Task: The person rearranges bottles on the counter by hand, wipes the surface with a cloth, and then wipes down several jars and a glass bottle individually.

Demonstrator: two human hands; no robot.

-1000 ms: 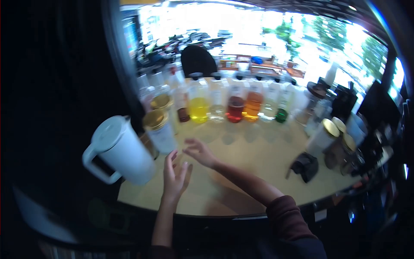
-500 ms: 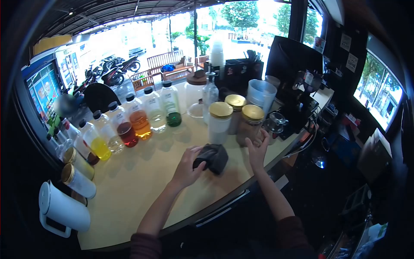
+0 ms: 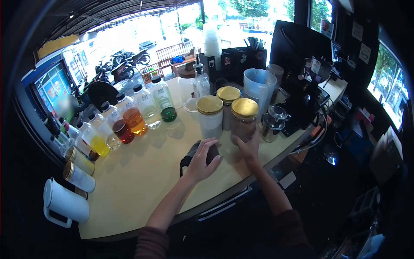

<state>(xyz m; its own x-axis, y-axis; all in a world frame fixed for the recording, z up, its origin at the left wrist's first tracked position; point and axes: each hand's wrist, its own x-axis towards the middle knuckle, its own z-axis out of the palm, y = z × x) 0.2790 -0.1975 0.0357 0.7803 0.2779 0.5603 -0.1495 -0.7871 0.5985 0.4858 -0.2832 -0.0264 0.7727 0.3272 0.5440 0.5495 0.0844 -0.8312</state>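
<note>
On the countertop (image 3: pixel 142 185), my right hand (image 3: pixel 249 147) grasps the upright, rightmost gold-lidded jar (image 3: pixel 243 121). My left hand (image 3: pixel 202 165) spreads over black cloth (image 3: pixel 192 152).

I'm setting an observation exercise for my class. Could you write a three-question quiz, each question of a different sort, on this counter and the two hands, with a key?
1. Where is the right hand?
a) at the white pitcher
b) at a gold-lidded brown jar
c) at the orange-liquid bottle

2. True or false: the green-liquid bottle has a black cap.

3. Fill the gap: the ____ hand lies over the dark bundle.

Key:
1. b
2. True
3. left (the left hand)
</note>
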